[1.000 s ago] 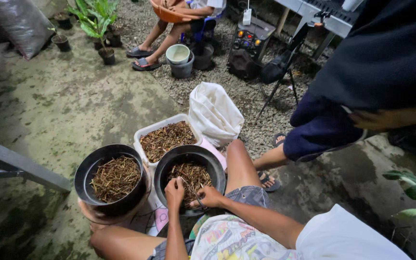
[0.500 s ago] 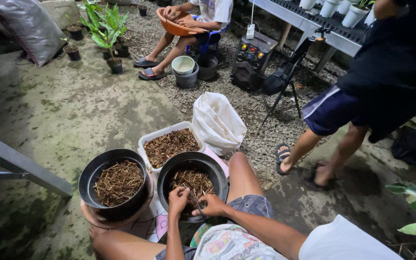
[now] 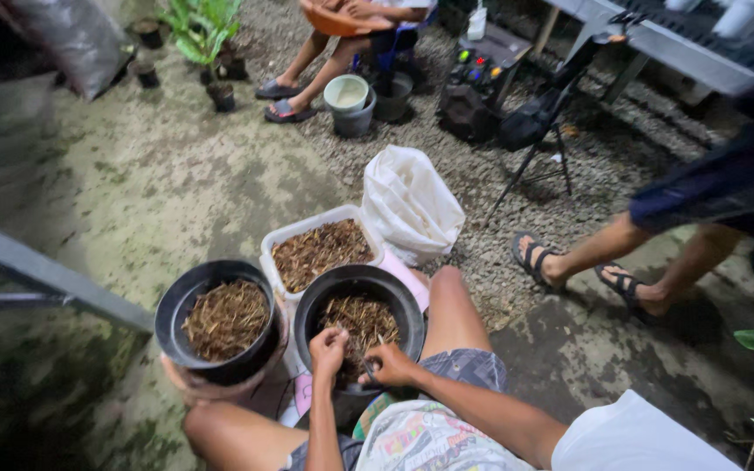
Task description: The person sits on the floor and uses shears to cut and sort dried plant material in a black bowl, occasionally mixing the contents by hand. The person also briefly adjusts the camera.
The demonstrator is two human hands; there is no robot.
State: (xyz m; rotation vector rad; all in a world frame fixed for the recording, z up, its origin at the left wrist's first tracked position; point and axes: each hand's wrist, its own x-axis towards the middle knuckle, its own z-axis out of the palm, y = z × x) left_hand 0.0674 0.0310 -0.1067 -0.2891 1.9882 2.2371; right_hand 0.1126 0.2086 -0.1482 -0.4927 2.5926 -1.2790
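In the head view, your left hand [image 3: 328, 349] sits over the near rim of the black pot [image 3: 359, 316] between your knees, fingers curled together and pinched on bits of the brown dry fibre [image 3: 365, 319] inside it. Your right hand [image 3: 387, 364] rests on the same rim just beside the left, fingers closed; what it grips is too small to tell. A second black pot [image 3: 217, 319] full of the same fibre stands touching your left knee. Behind both pots is a white tub [image 3: 319, 250] of darker chips, and a white sack [image 3: 409, 205] leans just beyond it. Another person's sandalled feet [image 3: 579, 272] stand on the gravel to the right.
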